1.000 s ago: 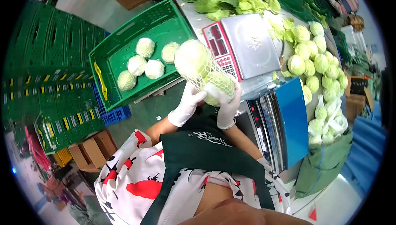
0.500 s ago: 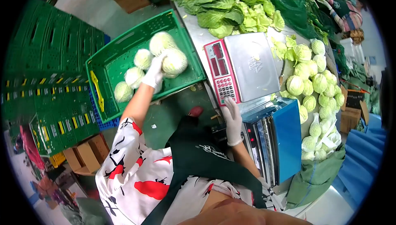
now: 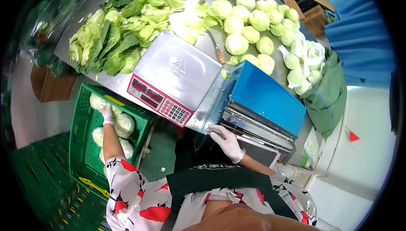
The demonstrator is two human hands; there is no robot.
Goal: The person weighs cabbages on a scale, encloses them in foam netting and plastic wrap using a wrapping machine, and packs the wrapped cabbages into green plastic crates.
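Crate: the green crate point(image 3: 74, 146) sat low around the left hand point(image 3: 107, 114); and there they were, the wrapped cabbages point(image 3: 125, 125), right by that hand's fingers, with more of them nearer the wrist and forearm.
Left hand: gloved, down in among the cabbages, touching them; its fingers were partly hidden, so whether it gripped one or had let go could not be told.
Right hand: gloved, open, fingers reaching forward, nothing held; it hovered just beside the near corner of the blue machine point(image 3: 270, 100), and contact there was hard to call.
Scale: it point(image 3: 179, 72) lay between the hands and ahead of them, red-framed keypad turned toward the right hand; it was near that hand's fingertips, yet apart from them.
Cabbages: several were wrapped and in the crate by the left hand; a big bunch of bare cabbages point(image 3: 236, 44) waited unwrapped, well ahead of the right hand; netted ones point(image 3: 292, 61) sat beyond the machine, to that hand's right, beside the green sack point(image 3: 327, 97).
Leaves: a heap of loose leaves point(image 3: 112, 40) spread ahead of the left hand, past the scale; the knife point(image 3: 220, 56) rested ahead of the right hand, just short of the bare bunch.
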